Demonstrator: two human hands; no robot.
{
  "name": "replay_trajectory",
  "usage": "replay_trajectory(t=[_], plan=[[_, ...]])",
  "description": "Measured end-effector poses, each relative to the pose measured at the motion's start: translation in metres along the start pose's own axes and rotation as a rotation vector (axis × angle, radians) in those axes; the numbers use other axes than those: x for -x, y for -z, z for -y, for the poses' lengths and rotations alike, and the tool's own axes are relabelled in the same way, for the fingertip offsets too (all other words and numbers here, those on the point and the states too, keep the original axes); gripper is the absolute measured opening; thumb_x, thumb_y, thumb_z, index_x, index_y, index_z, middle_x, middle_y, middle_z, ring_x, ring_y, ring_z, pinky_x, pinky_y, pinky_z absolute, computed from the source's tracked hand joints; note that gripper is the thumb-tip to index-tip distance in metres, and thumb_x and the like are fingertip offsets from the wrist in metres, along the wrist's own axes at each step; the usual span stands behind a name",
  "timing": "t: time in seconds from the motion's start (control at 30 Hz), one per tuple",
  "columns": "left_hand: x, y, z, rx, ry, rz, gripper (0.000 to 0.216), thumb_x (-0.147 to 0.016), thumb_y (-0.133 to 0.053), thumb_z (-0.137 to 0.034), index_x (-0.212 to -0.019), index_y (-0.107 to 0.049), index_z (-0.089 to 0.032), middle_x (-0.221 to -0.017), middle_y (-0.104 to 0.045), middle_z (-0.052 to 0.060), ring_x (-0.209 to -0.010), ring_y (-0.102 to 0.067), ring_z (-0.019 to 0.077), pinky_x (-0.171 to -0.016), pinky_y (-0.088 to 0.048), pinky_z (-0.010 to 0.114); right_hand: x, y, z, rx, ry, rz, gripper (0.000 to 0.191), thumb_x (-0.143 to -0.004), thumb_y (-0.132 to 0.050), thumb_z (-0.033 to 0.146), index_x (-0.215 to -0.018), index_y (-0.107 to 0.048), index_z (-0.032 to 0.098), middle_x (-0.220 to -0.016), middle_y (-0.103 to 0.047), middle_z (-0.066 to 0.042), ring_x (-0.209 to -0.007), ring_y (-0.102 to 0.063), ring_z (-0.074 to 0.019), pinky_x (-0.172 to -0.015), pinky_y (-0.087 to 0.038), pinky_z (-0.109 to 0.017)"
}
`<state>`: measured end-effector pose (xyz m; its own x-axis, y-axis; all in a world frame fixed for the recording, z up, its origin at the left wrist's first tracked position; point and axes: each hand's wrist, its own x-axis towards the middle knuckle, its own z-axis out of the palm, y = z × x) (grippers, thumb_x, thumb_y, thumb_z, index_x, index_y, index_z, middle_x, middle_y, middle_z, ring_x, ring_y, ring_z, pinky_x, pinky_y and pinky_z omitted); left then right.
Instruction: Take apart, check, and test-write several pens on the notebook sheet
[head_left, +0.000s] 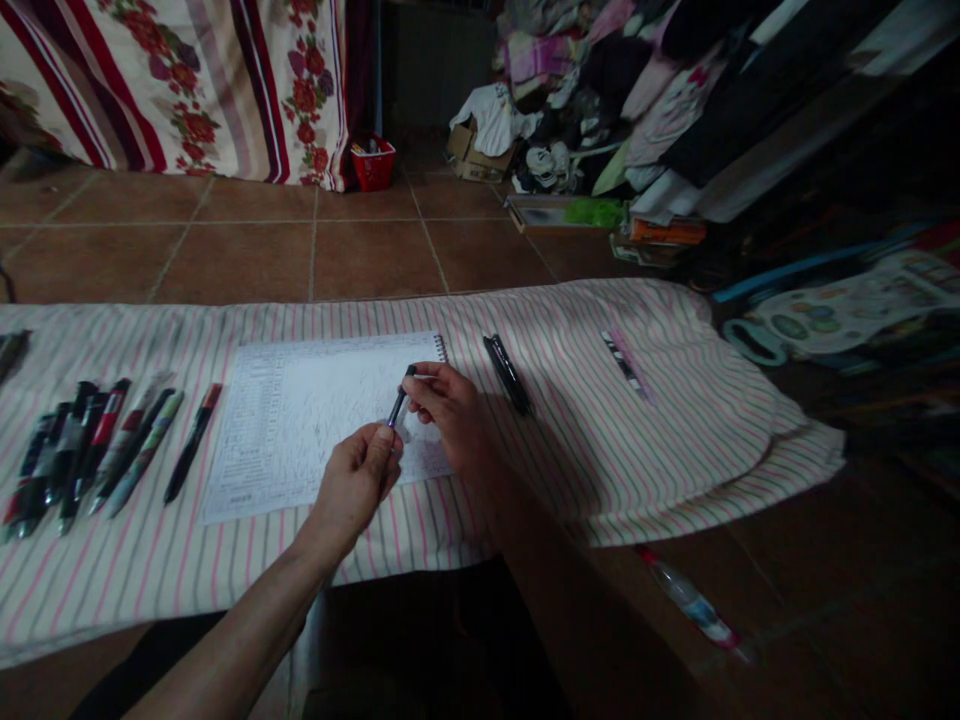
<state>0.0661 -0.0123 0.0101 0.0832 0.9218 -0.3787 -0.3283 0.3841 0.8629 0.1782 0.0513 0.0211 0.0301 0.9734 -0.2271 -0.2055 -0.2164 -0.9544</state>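
Note:
Both my hands hold one dark pen above a scribbled spiral notebook page. My left hand pinches the pen's lower end, fingers closed. My right hand grips the upper end, fingers closed around it. The notebook lies on a pink-striped white cloth spread over a low surface.
A row of several pens lies on the cloth at the left. Two dark pens lie right of the notebook, and another pen farther right. A plastic bottle lies on the tiled floor. Piled clothes and a red basket are behind.

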Motion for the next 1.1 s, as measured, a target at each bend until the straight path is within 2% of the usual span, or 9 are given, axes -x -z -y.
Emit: replay_trajectory(t=[0.33, 0.63, 0.83, 0.93, 1.1], plan=[[-0.001, 0.002, 0.003, -0.086, 0.031, 0.005, 0.040, -0.072, -0.064, -0.054, -0.069, -0.051, -0.016, -0.045, -0.033, -0.009, -0.038, -0.027, 0.0029, -0.037, -0.019, 0.016, -0.003, 0.002, 0.001, -0.006, 0.007, -0.073, 0.030, -0.066, -0.069, 0.032, -0.090, -0.059, 0.018, -0.067, -0.063, 0.003, -0.052, -0.054, -0.0069, -0.045, -0.037, -0.019], [0.002, 0.001, 0.003, -0.074, 0.033, -0.012, 0.037, -0.073, -0.065, -0.050, -0.068, -0.051, -0.016, -0.047, -0.034, -0.009, -0.039, -0.027, 0.0030, -0.038, -0.019, 0.016, -0.007, 0.015, 0.008, 0.021, 0.048, -0.120, 0.030, -0.068, -0.067, 0.034, -0.093, -0.062, 0.018, -0.072, -0.064, 0.002, -0.055, -0.053, -0.0066, -0.047, -0.037, -0.018], [0.003, 0.002, -0.002, -0.060, 0.026, -0.033, 0.036, -0.073, -0.066, -0.049, -0.068, -0.052, -0.015, -0.046, -0.032, -0.010, -0.038, -0.027, 0.0032, -0.038, -0.019, 0.017, -0.016, 0.036, 0.002, 0.195, 0.112, -0.138, 0.031, -0.068, -0.066, 0.034, -0.094, -0.062, 0.019, -0.068, -0.062, 0.003, -0.054, -0.054, -0.0086, -0.047, -0.038, -0.020], [0.002, 0.003, -0.002, -0.081, 0.008, -0.038, 0.034, -0.075, -0.064, -0.047, -0.069, -0.053, -0.015, -0.045, -0.032, -0.010, -0.037, -0.028, 0.0036, -0.038, -0.020, 0.018, -0.021, 0.047, -0.005, 0.333, 0.168, -0.172, 0.030, -0.068, -0.066, 0.035, -0.091, -0.058, 0.018, -0.068, -0.062, 0.001, -0.055, -0.057, -0.0112, -0.052, -0.043, -0.024], [0.002, 0.002, -0.004, -0.115, -0.010, -0.043, 0.031, -0.078, -0.061, -0.043, -0.068, -0.052, -0.015, -0.046, -0.035, -0.009, -0.037, -0.031, 0.0038, -0.038, -0.021, 0.019, -0.023, 0.056, -0.010, 0.550, 0.278, -0.242, 0.021, -0.072, -0.061, 0.035, -0.084, -0.055, 0.020, -0.072, -0.063, -0.001, -0.062, -0.060, -0.0148, -0.059, -0.046, -0.028]])
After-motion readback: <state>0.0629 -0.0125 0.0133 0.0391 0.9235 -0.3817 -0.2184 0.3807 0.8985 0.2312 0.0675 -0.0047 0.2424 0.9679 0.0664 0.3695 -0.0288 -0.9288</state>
